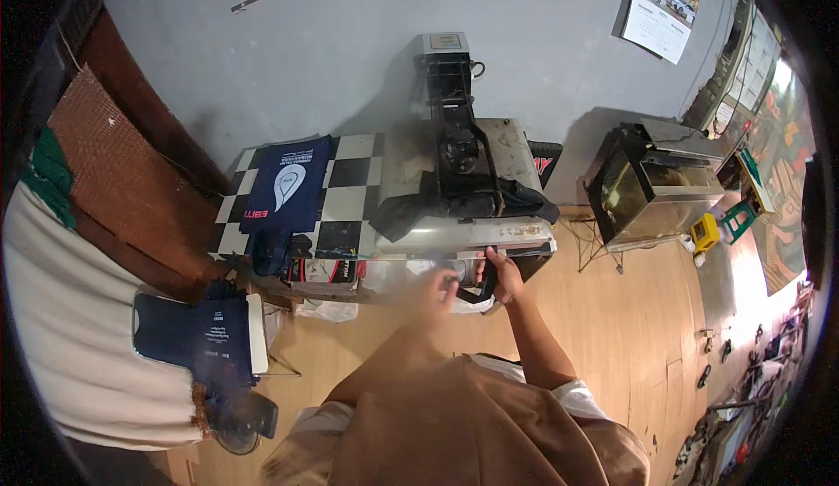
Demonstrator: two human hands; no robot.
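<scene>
A heat press (516, 158) with a black arm and a wide pale metal front stands before me against the wall. At its front, my right hand (507, 278) is closed around the black handle (474, 295). Just left of the handle is my left hand (440, 288), slightly blurred, its thumb and fingers apart with nothing visible between them. Dark cloth (406, 217) sticks out around the press's upper plate. To the left, a stack of navy printed fabric pieces (288, 184) lies on the checkered tabletop (354, 171).
Below the tabletop is a shelf with a red and white package (323, 271). More navy printed fabric (218, 337) lies on a small stand at left, beside a cream cloth (87, 329). A glass tank (655, 184) stands at right, near yellow and green items. Wooden flooring (629, 329) extends rightward.
</scene>
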